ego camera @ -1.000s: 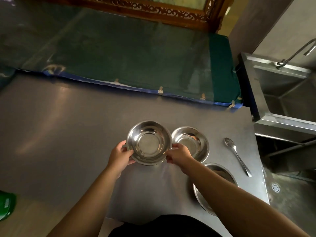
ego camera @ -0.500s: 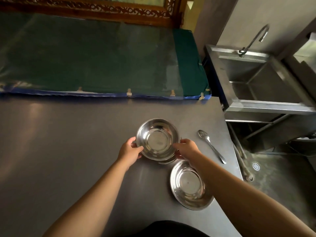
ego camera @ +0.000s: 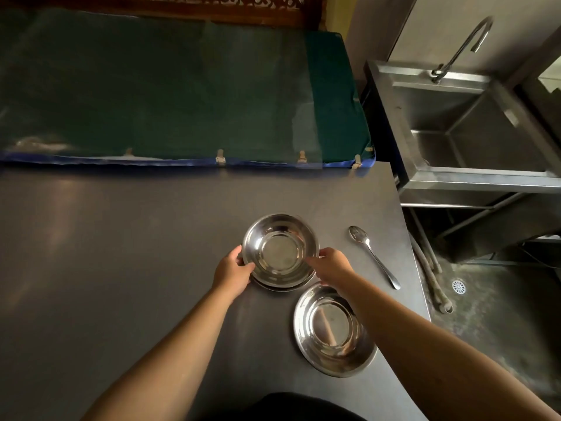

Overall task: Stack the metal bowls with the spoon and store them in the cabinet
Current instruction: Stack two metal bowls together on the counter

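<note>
A shiny metal bowl (ego camera: 280, 250) sits nested in a second metal bowl (ego camera: 280, 288), of which only the rim shows beneath it. My left hand (ego camera: 232, 273) grips the top bowl's left rim and my right hand (ego camera: 332, 267) grips its right rim. A wider, shallower metal bowl (ego camera: 332, 329) lies on the steel table (ego camera: 121, 268) just in front of them, partly under my right forearm. A metal spoon (ego camera: 373, 256) lies on the table to the right, bowl end away from me. No cabinet is in view.
A green padded surface (ego camera: 182, 86) with a blue edge borders the table's far side. A steel sink (ego camera: 473, 129) with a curved tap (ego camera: 461, 47) stands at the right, beyond the table's right edge. The floor with a drain (ego camera: 458, 287) lies below.
The bowl in my hands has moved right and come down into the second bowl, which was beside it a second ago. The view has shifted, bringing the sink further in.
</note>
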The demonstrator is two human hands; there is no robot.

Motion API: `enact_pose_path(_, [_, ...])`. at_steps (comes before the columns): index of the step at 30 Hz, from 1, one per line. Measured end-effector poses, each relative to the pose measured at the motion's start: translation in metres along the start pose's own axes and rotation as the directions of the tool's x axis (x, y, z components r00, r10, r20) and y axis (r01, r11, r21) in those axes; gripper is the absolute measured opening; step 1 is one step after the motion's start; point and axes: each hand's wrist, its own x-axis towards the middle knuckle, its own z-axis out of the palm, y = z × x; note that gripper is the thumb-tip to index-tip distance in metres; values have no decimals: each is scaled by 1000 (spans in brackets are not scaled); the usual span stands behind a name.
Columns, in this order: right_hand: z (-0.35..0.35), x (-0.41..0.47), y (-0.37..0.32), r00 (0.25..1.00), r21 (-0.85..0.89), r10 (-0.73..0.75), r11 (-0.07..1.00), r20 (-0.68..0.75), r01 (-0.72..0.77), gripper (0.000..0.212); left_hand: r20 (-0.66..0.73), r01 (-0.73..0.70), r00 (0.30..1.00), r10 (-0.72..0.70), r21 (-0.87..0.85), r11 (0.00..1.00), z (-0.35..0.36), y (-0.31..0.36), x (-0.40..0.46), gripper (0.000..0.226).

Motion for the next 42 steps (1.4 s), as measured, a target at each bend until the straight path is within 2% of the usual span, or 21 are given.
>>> enact_pose_path(2, [0,1,2,1000,-41,-18,999,-7,17,24,-7,0,1000,0,-10,1000,5,-2,0,56])
enact_pose_path(5, [-1,1,5,999,-79,-39,996,0,39,25,-27,20,999,-22,-72,997,12,-4,-3,53])
enact_pose_path(9, [-6,5,11,997,-126,-77,989,24,79,41,-46,60,997,-68,-145,988,14,-5,-5,66])
enact_pose_path(12, [-18,4,25,994,-173,-101,979,36,106,51,-48,74,995,-82,-147,986,12,-7,-6,67])
enact_pose_path(17, [-44,-8,63,978,-397,-205,900,-19,181,37,-31,71,997,-75,-126,990,5,-13,-12,63])
enact_pose_path(22, [-53,-21,86,983,-497,-179,849,49,180,37,-43,74,996,-79,-114,991,-6,-21,-23,64])
enact_pose_path(25, [-52,-29,98,984,-474,-174,863,39,171,35,-73,106,991,-115,-113,988,-8,-29,-35,63])
enact_pose_path(28, [-50,-37,108,989,-439,-150,888,12,140,33,-57,210,974,-220,-149,966,1,-39,-54,54])
enact_pose_path(32, [-46,-48,120,993,-378,-122,919,5,115,29,135,321,943,-305,-113,940,24,-57,-85,28])
enact_pose_path(35, [-42,-58,127,995,-285,-90,954,31,95,23,265,368,910,-320,-156,916,35,-67,-105,19])
enact_pose_path(38, [-38,-66,129,995,-203,-53,977,84,69,25,244,372,915,-320,-210,904,34,-66,-111,27])
enact_pose_path(42, [-40,-70,119,992,-128,-58,989,110,72,26,119,364,932,-344,-306,880,16,-52,-100,38])
